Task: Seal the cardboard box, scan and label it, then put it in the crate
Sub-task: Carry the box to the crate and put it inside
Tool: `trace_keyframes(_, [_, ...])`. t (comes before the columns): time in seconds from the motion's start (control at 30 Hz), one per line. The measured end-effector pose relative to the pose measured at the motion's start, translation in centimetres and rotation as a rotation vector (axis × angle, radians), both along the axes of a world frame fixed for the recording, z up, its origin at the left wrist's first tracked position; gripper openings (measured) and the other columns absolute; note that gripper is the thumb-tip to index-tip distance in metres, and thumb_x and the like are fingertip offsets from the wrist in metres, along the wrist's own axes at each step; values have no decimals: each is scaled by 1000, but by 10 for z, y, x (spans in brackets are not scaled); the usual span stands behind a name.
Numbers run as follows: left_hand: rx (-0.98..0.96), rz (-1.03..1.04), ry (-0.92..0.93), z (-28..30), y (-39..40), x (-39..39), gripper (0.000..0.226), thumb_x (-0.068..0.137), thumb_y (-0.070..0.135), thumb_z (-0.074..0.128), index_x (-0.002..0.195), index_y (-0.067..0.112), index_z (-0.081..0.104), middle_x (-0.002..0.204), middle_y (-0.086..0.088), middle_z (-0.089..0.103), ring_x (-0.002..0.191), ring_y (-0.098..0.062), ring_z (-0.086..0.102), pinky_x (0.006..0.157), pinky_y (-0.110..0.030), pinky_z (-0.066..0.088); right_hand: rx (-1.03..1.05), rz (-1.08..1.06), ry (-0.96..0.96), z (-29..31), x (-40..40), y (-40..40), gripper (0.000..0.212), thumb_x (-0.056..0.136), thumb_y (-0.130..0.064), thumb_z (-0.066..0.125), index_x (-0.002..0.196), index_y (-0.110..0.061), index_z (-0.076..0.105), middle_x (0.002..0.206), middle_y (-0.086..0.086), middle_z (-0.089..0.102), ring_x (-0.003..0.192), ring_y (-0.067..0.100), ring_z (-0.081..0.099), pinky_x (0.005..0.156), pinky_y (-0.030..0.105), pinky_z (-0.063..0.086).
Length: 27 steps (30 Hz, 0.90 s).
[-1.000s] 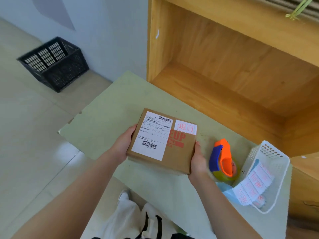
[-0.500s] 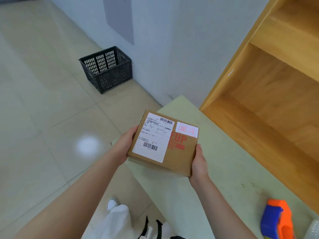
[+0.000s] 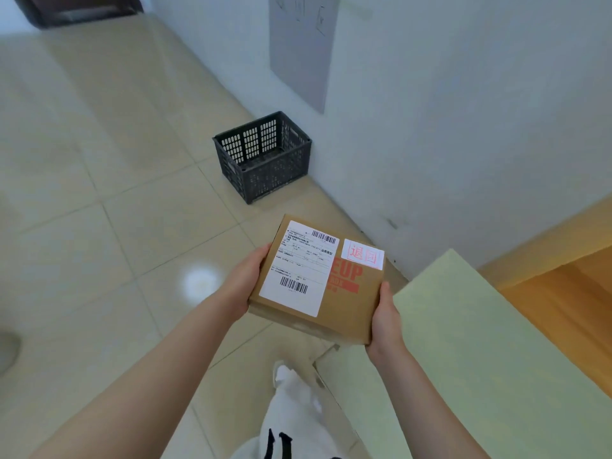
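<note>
I hold a small brown cardboard box in the air in front of me, above the floor and just left of the table corner. It carries a white shipping label with barcodes and a small white sticker with red characters. My left hand grips its left side and my right hand grips its right side. A black slatted plastic crate stands on the tiled floor against the wall, ahead of the box and some way off. No contents are visible in the crate.
A pale green table fills the lower right, its corner next to my right hand. A wooden shelf unit rises behind it. A grey panel hangs on the white wall. My leg and shoe show below the box.
The view has swung left, away from the table. The tape dispenser and white basket have left the frame. The box now hangs over the floor, and the crate appears nearer and more central.
</note>
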State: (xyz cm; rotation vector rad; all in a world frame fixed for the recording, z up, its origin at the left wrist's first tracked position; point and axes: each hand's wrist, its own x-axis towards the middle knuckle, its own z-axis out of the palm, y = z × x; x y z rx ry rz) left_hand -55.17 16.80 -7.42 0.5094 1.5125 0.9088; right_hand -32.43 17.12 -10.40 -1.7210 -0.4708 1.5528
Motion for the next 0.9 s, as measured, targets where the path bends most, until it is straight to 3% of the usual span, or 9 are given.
trace_keyframes(0.07, [-3, 23, 1, -4, 23, -26, 38, 97, 48, 41, 102, 25, 71, 95, -4, 77, 82, -21, 73, 75, -33, 54, -7, 17, -28, -2, -26, 31, 47, 102, -51, 35, 101, -22, 72, 96, 4, 77, 87, 21, 71, 71, 34, 55])
trace_keyframes(0.2, [19, -2, 33, -6, 82, -79, 46, 97, 48, 35, 107, 20, 71, 100, -9, 76, 94, -30, 71, 89, -43, 53, -3, 50, -17, -7, -80, 92, 44, 102, -50, 35, 99, -25, 71, 80, -3, 78, 84, 19, 72, 70, 33, 54])
trace_keyframes(0.27, [0, -13, 40, -5, 115, -105, 48, 96, 48, 34, 104, 20, 72, 98, -8, 76, 96, -31, 71, 93, -45, 51, -19, 61, -29, -8, -106, 127, 47, 102, -51, 34, 101, -25, 72, 88, 0, 79, 86, 20, 72, 72, 34, 55])
trace_keyframes(0.4, [2, 3, 46, 3, 177, -156, 48, 98, 45, 33, 104, 18, 72, 95, -6, 77, 94, -30, 72, 90, -42, 52, -37, 90, -64, -6, -159, 197, 51, 101, -55, 33, 105, -25, 73, 97, 4, 78, 93, 24, 73, 78, 37, 57])
trace_keyframes(0.7, [17, 70, -17, -6, 315, -294, 43, 100, 43, 35, 93, 24, 73, 93, -6, 77, 79, -21, 73, 74, -33, 55, -25, 142, -60, -2, -295, 344, 49, 104, -50, 30, 97, -26, 72, 78, -4, 78, 86, 18, 71, 72, 34, 53])
trace_keyframes(0.9, [31, 12, -32, -19, 429, -403, 38, 100, 45, 39, 105, 22, 69, 97, -5, 77, 80, -19, 74, 64, -29, 54, -23, 47, -83, -19, -402, 438, 49, 100, -55, 33, 104, -27, 73, 97, 2, 78, 94, 22, 72, 87, 42, 57])
